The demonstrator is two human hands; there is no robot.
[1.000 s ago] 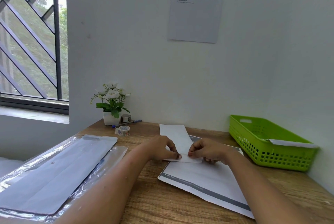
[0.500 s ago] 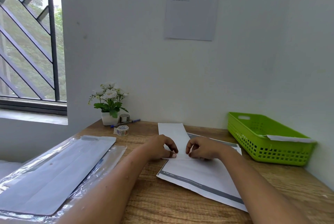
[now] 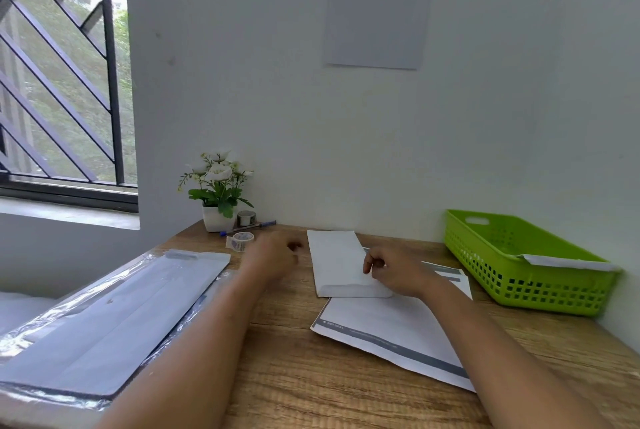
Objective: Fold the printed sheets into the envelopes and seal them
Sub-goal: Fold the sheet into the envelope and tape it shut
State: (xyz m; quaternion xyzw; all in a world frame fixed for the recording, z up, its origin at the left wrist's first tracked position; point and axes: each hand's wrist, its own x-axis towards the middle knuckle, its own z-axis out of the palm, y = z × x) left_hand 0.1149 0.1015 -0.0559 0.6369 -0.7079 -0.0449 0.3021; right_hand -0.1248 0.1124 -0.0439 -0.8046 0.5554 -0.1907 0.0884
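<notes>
A long white envelope (image 3: 334, 260) lies on the wooden desk, its near end on top of a stack of printed sheets (image 3: 391, 331). My right hand (image 3: 396, 274) holds the envelope at its right edge, thumb on top and fingers curled. My left hand (image 3: 273, 255) is blurred and hovers off the envelope to its left, fingers loosely curled with nothing in them, close to a roll of tape (image 3: 242, 240). A plastic-wrapped pack of envelopes (image 3: 114, 311) lies at the left.
A green basket (image 3: 485, 266) with a white envelope (image 3: 568, 262) in it stands at the right against the wall. A potted plant (image 3: 218, 196), a small tape roll (image 3: 246, 218) and a blue pen (image 3: 249, 227) sit at the back left.
My left hand has let go of the envelope's near end and moved left toward the tape roll. My right hand has shifted to the envelope's right edge.
</notes>
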